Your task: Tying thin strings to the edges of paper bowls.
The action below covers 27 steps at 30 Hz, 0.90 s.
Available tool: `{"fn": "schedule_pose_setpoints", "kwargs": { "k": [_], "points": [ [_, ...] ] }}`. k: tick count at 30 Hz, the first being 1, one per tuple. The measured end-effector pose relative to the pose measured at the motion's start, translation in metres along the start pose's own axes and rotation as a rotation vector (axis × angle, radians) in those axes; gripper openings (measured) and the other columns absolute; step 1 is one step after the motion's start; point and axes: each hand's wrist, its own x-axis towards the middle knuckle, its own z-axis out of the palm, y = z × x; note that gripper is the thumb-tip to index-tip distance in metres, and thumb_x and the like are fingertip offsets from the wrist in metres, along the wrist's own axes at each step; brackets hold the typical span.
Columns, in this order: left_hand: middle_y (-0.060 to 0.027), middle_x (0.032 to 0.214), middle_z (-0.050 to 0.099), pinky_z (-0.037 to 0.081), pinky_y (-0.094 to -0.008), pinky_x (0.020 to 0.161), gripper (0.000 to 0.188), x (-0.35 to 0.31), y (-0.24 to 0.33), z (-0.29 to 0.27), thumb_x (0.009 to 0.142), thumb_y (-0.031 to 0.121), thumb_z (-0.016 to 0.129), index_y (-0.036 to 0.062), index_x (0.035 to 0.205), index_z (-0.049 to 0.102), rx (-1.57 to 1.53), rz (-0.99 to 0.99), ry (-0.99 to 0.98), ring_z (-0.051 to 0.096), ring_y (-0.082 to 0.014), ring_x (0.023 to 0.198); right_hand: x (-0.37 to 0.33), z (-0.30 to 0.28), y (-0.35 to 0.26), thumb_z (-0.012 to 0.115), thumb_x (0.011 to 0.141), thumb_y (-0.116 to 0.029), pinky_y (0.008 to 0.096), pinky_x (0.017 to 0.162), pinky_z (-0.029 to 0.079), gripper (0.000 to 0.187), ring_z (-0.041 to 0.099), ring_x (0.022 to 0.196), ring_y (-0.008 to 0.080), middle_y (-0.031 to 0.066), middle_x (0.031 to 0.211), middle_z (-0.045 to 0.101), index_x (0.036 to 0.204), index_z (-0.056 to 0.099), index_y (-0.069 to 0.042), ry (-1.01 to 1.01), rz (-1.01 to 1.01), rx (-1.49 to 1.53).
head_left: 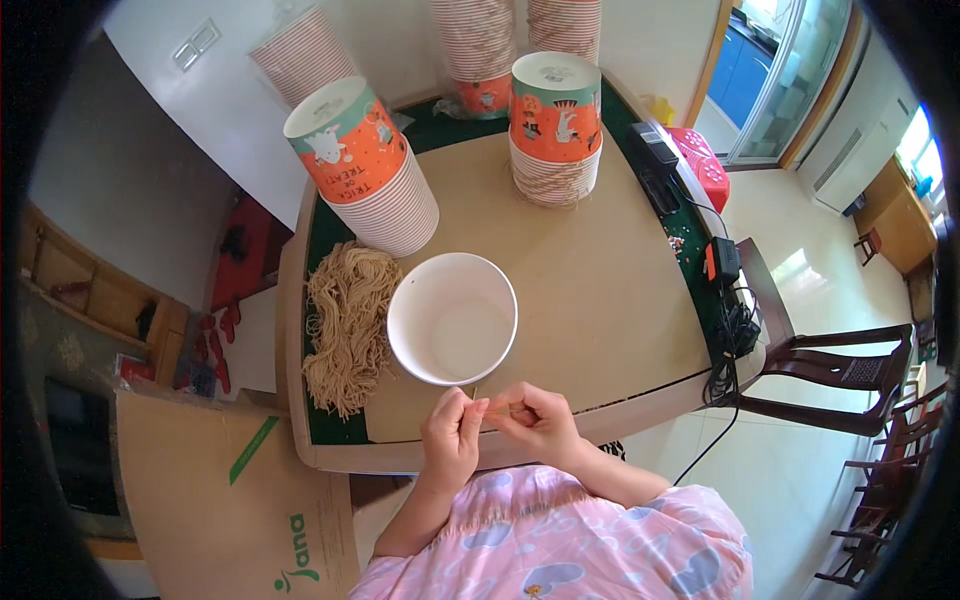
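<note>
A white paper bucket stands with its mouth toward me near the table's front edge, and its inside shows. Just in front of its near rim, my left hand and my right hand are close together, fingertips pinched on a thin tan cord. Most of that cord is hidden by my fingers. To the left of the bucket lies a loose heap of tan cords.
Behind stand a left stack of orange and green paper buckets and a right stack, with more stacks by the wall. Black cables and adapters run along the right edge. A cardboard box is at lower left, a wooden chair at right.
</note>
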Motion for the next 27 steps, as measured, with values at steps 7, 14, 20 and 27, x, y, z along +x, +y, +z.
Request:
{"fn": "schedule_pose_setpoints", "kwargs": {
  "k": [7,14,20,27],
  "points": [
    [-0.0083,0.068,0.046,0.037,-0.0294,0.053,0.022,0.002,0.000,-0.001,0.094,0.014,0.057,0.0009,0.078,0.049,-0.084,-0.047,-0.071,0.044,-0.0175,0.057,-0.002,-0.001,0.007,0.069,0.083,0.000,0.0204,0.047,0.022,0.009,0.027,0.054,0.0005,-0.0095,0.061,0.038,0.089,0.063,-0.003,0.007,-0.013,0.000],
    [-0.0035,0.074,0.054,0.041,-0.0237,0.058,0.012,-0.003,-0.010,-0.003,0.092,0.009,0.060,0.0012,0.085,0.054,-0.300,-0.170,-0.158,0.049,-0.0092,0.064,-0.003,-0.007,0.003,0.065,0.087,-0.001,0.0163,0.048,0.025,0.006,0.034,0.055,-0.0025,-0.0092,0.065,0.047,0.092,0.062,-0.001,-0.013,0.136,0.140],
    [-0.0041,0.080,0.058,0.045,-0.0227,0.060,0.007,0.000,-0.006,-0.007,0.088,0.005,0.064,0.0004,0.086,0.059,-0.280,-0.176,-0.151,0.055,-0.0088,0.069,-0.004,-0.006,0.006,0.064,0.088,-0.002,0.0151,0.049,0.028,0.006,0.037,0.056,-0.0030,-0.0067,0.070,0.054,0.093,0.062,0.000,0.009,0.219,0.219],
    [-0.0026,0.081,0.057,0.044,-0.0216,0.064,0.003,0.004,0.006,-0.004,0.086,-0.001,0.063,0.0002,0.087,0.061,-0.145,-0.107,-0.106,0.054,-0.0095,0.071,-0.002,-0.007,0.007,0.062,0.090,-0.004,0.0151,0.054,0.040,0.007,0.051,0.064,-0.0005,-0.0005,0.077,0.063,0.093,0.061,0.002,0.034,0.277,0.243]
  ]
}}
